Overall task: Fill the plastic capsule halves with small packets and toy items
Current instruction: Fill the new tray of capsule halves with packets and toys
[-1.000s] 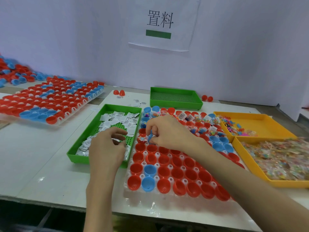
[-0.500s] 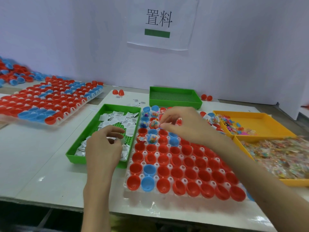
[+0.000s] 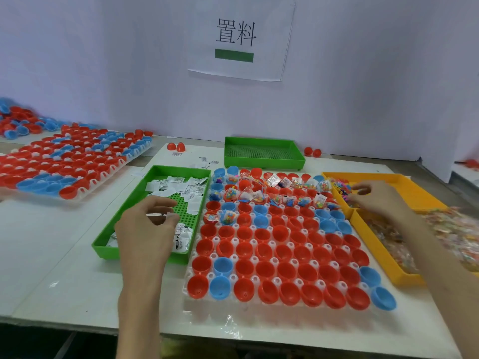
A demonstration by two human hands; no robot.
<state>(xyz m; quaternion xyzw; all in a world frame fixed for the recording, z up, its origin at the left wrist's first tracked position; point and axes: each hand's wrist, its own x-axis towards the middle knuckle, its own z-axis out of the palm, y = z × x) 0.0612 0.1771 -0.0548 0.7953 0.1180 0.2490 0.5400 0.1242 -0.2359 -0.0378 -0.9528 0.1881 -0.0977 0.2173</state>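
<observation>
A clear rack (image 3: pixel 233 330) of red and blue capsule halves (image 3: pixel 282 252) lies in front of me; the far rows hold packets and toys, the near rows are bare. My left hand (image 3: pixel 147 229) hovers over the green tray (image 3: pixel 121 216) of small white packets (image 3: pixel 181 186), pinching one packet between thumb and fingers. My right hand (image 3: pixel 375 198) is over the far yellow tray (image 3: pixel 404 182), fingers curled by the small colourful toys (image 3: pixel 342 189). Whether it grips one is hidden by blur.
A near yellow tray (image 3: pixel 373 257) holds clear candy-like packets. A bare green tray (image 3: pixel 261 154) sits at the back by the white wall. A second rack of capsule halves (image 3: pixel 64 164) lies far left. Loose red halves (image 3: pixel 176 146) lie near the wall.
My right hand left the rack's far rows and swung right to the yellow toy tray. My left hand stayed over the green tray with a packet.
</observation>
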